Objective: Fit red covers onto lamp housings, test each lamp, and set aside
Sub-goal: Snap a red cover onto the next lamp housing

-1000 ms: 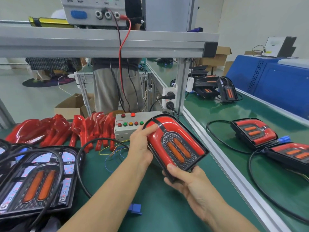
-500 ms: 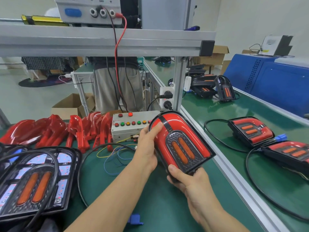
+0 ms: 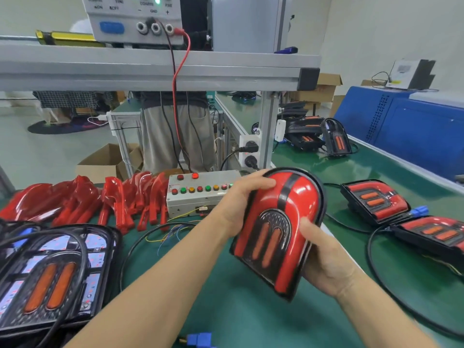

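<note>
Lamp [image 3: 278, 229] w/ red cover on got swung more upright vs a sec ago, both hands clamped on it, left hand [image 3: 241, 202] up top, right hand [image 3: 324, 254] underneath, held above the bench, so prob testing next imo.

Single head-worn wide-angle view, facing forward and down, close over the green workbench [image 3: 226, 310]

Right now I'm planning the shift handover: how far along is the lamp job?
Done: two covered lamps lie set aside at right. In hand: both hands, left hand and right hand, grip a covered lamp. Left: uncovered housings and loose red covers.
</note>
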The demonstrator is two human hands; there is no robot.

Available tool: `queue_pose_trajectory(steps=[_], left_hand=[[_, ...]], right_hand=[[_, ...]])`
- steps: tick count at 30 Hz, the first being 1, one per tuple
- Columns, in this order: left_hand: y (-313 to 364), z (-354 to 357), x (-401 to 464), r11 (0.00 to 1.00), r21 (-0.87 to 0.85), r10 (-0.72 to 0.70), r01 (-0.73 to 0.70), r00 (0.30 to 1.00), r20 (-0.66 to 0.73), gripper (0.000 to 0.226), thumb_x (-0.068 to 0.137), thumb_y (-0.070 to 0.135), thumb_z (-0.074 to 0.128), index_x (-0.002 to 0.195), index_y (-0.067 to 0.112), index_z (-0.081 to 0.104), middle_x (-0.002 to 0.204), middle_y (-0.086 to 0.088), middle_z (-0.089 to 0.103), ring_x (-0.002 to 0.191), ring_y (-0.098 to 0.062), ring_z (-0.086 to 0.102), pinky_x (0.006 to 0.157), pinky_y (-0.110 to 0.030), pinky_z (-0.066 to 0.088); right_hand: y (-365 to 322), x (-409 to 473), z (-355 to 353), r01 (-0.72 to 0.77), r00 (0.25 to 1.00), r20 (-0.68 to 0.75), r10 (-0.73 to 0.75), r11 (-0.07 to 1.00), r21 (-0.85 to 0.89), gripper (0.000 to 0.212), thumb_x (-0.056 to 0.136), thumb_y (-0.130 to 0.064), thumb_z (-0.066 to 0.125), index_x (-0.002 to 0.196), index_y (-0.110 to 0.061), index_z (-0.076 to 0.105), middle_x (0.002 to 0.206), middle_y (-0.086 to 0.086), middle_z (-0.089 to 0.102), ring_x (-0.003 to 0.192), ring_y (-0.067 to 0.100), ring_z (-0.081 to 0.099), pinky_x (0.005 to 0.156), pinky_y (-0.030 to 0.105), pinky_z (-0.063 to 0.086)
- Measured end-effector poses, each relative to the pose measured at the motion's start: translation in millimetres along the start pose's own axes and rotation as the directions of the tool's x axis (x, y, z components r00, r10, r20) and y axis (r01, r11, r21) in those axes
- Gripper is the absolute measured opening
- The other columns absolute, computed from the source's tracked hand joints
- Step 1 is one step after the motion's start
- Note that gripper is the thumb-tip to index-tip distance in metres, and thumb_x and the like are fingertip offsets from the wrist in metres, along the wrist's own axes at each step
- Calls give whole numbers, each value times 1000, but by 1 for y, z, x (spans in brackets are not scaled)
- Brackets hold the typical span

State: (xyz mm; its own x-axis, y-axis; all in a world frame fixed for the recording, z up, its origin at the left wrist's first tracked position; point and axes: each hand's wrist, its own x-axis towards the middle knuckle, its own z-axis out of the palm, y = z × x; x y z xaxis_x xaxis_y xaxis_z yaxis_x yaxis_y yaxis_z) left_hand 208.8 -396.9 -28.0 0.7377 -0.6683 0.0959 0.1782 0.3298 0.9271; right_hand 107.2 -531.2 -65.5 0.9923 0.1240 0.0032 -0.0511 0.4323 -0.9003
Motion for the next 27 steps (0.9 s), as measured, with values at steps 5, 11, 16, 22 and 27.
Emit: queue_pose_trajectory(steps=[5,11,16,22,27], left_hand=[[7,9,1,989,139,54,-57,998,21,53,75,14,54,126,0,57,112,-27,60,96,-37,56,90,-47,45],[32,-28,-16,602,797,118,-46,993,-31,19,87,1,63,99,15,68,93,0,63,72,6,54,69,-7,42],[60,-61,-58,32,994,-626,101,778,-59,26,74,-11,60,88,7,72,55,13,58,49,2,49,54,-11,38],[28,-59,-102,-249,964,-867,-94,466,-179,50,74,-13,57,114,15,67,96,-2,59,72,-12,53,60,-17,40],[18,-78,-136,-417,842,-822,-343,538,-187,45,71,9,71,107,27,50,116,-1,47,108,-26,47,86,-37,31]], right_hand=[[3,-1,0,89,991,105,-81,993,-78,49,59,-25,71,107,-19,75,106,13,73,98,31,69,85,44,56],[4,-6,-7,48,999,-9,-47,989,143,73,29,-38,95,95,-12,79,101,17,74,88,30,73,69,39,59],[0,-6,-23,114,965,-256,-48,961,251,44,68,-48,66,95,-16,80,115,16,71,97,28,72,73,41,60],[-1,-2,-27,155,940,-337,-56,949,275,47,71,-56,59,91,-19,81,114,11,72,100,27,71,80,47,57],[-2,-3,-30,178,922,-384,-45,931,319,75,69,-76,54,108,-16,76,119,12,70,104,29,69,84,54,56]])
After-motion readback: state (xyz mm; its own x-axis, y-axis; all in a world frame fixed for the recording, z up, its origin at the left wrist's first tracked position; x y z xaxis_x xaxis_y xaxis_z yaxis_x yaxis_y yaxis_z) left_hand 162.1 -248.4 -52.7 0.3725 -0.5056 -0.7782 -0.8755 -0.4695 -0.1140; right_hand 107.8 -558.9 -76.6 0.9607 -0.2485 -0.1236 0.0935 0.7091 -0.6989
